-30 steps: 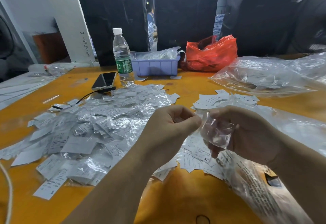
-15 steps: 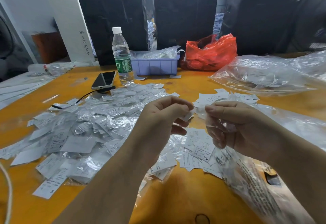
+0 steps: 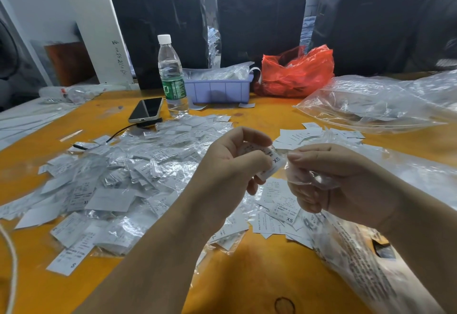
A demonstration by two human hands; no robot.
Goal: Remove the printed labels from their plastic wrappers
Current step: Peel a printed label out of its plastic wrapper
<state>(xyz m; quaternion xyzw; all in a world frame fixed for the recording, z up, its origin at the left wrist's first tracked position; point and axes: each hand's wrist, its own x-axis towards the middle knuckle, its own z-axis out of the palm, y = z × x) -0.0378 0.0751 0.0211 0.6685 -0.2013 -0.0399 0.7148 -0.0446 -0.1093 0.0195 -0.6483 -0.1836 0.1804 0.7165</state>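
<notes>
Midair, label (image 3: 270,163) w/ left hand (image 3: 230,165), wrapper (image 3: 304,177) w/ right hand (image 3: 329,177).

A heap of wrapped labels (image 3: 118,177) is crowding the left of the table (image 3: 247,276); a bottle (image 3: 172,76) is standing far behind it, clear bags (image 3: 380,101) are blocking the right, bare tabletop is lying open near.

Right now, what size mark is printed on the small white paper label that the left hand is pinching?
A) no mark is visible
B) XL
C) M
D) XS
D: the small white paper label, pinched by the left hand, shows the letters XS near its end, beside the clear plastic wrapper that the right hand holds.
</notes>
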